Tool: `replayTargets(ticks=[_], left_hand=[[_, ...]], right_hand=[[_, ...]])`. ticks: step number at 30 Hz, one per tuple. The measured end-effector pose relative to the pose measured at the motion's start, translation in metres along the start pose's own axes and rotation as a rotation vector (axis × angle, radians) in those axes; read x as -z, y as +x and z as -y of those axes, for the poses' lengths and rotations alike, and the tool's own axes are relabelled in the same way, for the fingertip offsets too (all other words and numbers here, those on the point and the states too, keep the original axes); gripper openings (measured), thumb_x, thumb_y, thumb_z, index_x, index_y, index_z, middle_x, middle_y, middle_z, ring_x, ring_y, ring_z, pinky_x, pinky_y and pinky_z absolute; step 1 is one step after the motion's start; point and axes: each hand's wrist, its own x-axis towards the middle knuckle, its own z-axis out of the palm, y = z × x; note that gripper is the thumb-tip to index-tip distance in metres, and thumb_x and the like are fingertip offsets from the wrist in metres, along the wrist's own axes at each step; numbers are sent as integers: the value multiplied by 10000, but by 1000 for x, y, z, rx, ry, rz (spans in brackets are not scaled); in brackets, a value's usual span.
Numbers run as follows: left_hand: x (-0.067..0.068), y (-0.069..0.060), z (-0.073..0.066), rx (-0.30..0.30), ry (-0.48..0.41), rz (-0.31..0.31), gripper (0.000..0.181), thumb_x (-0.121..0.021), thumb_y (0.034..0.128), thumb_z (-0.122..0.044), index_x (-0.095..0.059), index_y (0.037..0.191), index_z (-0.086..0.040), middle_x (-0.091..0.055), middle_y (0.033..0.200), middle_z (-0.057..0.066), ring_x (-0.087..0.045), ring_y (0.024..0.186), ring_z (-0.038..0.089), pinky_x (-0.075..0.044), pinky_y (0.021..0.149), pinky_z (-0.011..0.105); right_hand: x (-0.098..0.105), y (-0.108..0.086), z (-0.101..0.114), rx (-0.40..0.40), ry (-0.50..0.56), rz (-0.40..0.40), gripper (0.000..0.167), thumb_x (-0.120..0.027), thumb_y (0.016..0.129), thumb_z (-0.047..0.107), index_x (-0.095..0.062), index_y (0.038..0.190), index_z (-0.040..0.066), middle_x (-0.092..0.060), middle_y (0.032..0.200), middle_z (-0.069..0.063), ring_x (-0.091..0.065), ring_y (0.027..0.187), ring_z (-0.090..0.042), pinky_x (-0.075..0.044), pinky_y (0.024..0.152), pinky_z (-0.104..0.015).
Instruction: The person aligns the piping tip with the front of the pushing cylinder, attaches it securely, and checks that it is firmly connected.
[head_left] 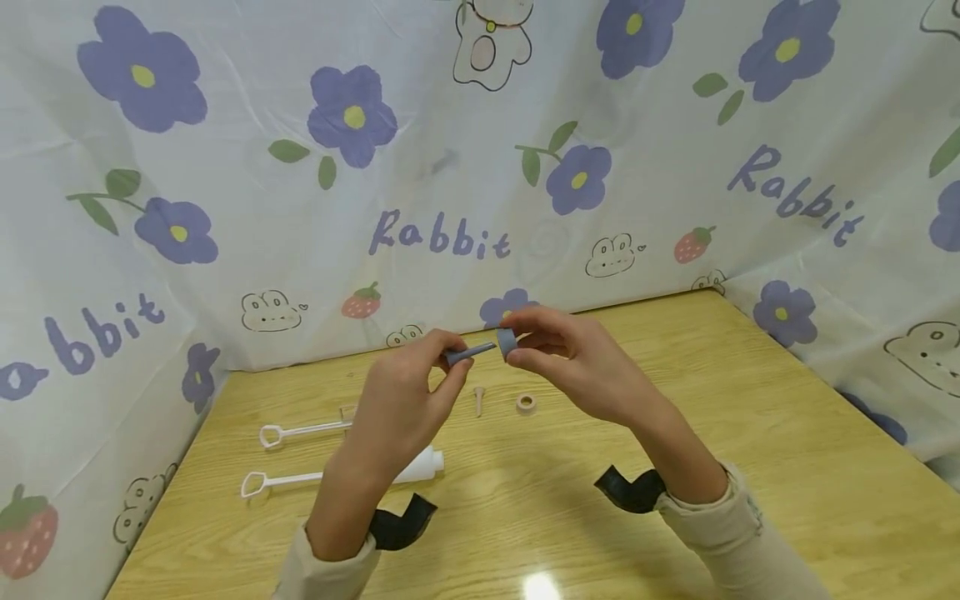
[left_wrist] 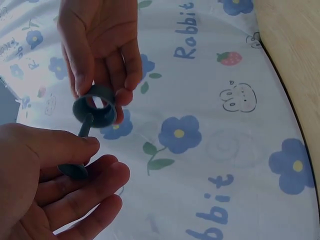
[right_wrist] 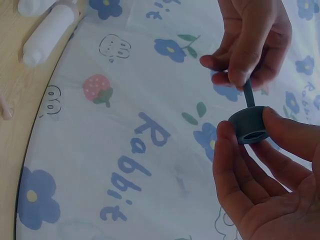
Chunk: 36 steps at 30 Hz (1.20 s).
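Head view: over the yellowish wood-grain table (head_left: 555, 517), the left hand (head_left: 405, 390) pinches a slender blue-grey plastic-looking peg with a flared head (head_left: 474, 352), while the right hand (head_left: 588, 362) pinches a short blue-grey plastic-looking ring (head_left: 507, 342) between thumb and fingers. The peg's long axis slants upward to the right, narrow tip towards the ring. Left wrist view: the tip overlaps the ring's round opening; whether it sits inside, I cannot tell. Right wrist view: peg and ring look roughly in line; fitting seems the step in hand, next likely calling for a straight push along that axis
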Motion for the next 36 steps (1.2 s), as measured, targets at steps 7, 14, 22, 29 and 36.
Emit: replayTargets(ticks=[7, 14, 22, 29, 36], left_hand=[[-9, 0, -3, -29, 7, 29, 99, -757, 926, -42, -696, 1003, -58, -735, 871, 38, -694, 735, 140, -507, 595, 239], [-14, -1, -4, 62, -55, -3, 187, -785, 894, -10, -708, 1063, -37, -661, 976, 71, -691, 794, 189, -578, 673, 325], [-19, 4, -10, 222, -253, -37, 281, -784, 902, -33, -614, 1125, -18, -793, 974, 101, -784, 983, 265, -586, 902, 517], [-17, 3, -10, 293, -304, -39, 220, -785, 897, -27, -678, 1090, -26, -797, 992, 116, -787, 972, 274, -603, 874, 522], [-16, 6, -13, 392, -352, -5, 211, -775, 920, -62, -690, 1111, -37, -800, 1014, 127, -787, 978, 259, -597, 903, 528]], right_hand=[[-13, 3, -2, 35, -10, 30, 353, -678, 1014, 179, -653, 1356, 94, -682, 1318, -60, -720, 1139, -197, -572, 1015, -390], [-19, 7, -5, 29, -17, 22, 338, -670, 1022, 208, -661, 1347, 115, -691, 1301, -33, -717, 1134, -163, -563, 1027, -358], [-13, 5, -6, 8, -21, -26, 344, -674, 1020, 211, -661, 1346, 102, -702, 1272, -27, -724, 1113, -154, -565, 1020, -351], [-16, 7, -8, 29, -16, -13, 342, -660, 1029, 219, -658, 1349, 98, -690, 1294, -22, -701, 1157, -160, -553, 1035, -321], [-13, 6, -8, 21, -27, -18, 343, -654, 1031, 228, -657, 1352, 106, -694, 1288, -12, -694, 1162, -163, -549, 1044, -367]])
